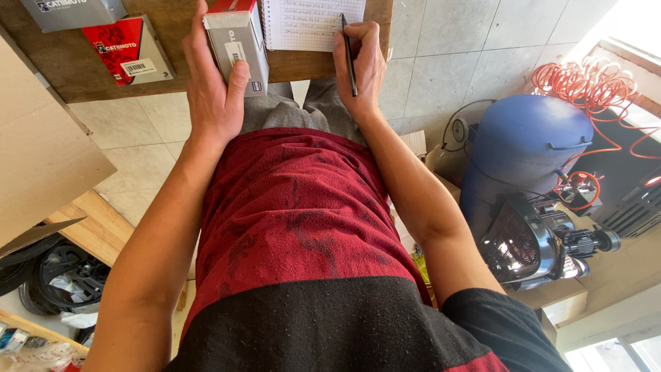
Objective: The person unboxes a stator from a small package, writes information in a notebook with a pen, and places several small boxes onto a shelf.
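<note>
Left hand (212, 93) wrapped around a small grey-and-red box (237, 43), thumb on its near face, box standing at the near edge of the wooden table (82, 69). Right hand (359, 69) closed on a black pen (348, 54), tip down on a spiral notebook (313, 24) lying just right of the box; the page already carries lines of handwriting. Step in hand looks like noting something down from the box while it is held steady, mid-line. Going on would call for the pen staying on the ruled line and the box face kept turned toward the eyes. Around: a red flat package (127, 48) and a grey box (72, 12) further left on the table, well apart from both hands. Cardboard sheet (41, 151) at far left. On the tiled floor to the right, a blue air compressor tank (527, 148) with an orange coiled hose (585, 86). Nothing sits between hands and notebook; the table edge is tight to the body.
</note>
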